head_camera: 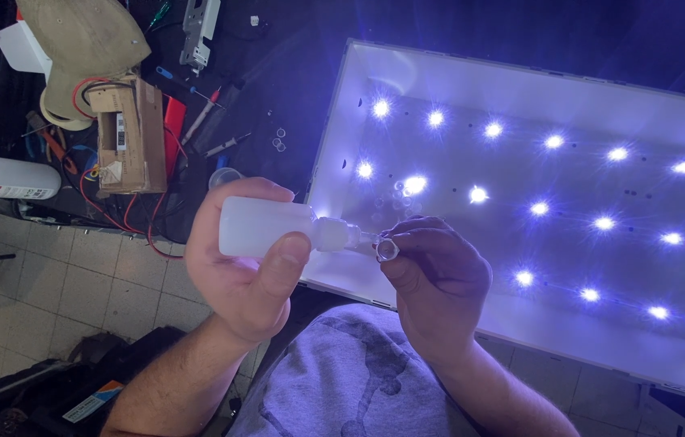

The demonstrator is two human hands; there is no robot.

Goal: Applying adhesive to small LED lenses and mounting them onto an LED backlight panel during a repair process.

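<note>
Two bare hands meet in the middle of the head view, the only one there is. Left hand [249,263] is wrapped around a small white squeeze bottle [269,226], held on its side with the nozzle pointing right; the thumb lies across the near side of the body and the fingers curl over the far side, closed snugly on it. Right hand [435,271] pinches a small clear lens cap [387,249] between thumb and fingertips, closed down tight on it, and the nozzle tip is touching or almost touching that cap. Both things hang in the air just over the near edge of a white backlight panel [520,89], whose rows of lit LED points glare blue-white.

Judging by its look, the bottle is light, soft-walled plastic that gives under pressure, so a hold around the middle of the body suits it, and a hard grip would probably push liquid out. The cap seems tiny, stiff, smooth and easy to drop; its rim is the sensible place to pinch, away from the face the nozzle meets.

On the dark bench to the left sit a cardboard box [128,133] with red and black wires, a larger white bottle [6,178] lying on its side, and a few more clear caps [279,139] near the panel's corner
</note>
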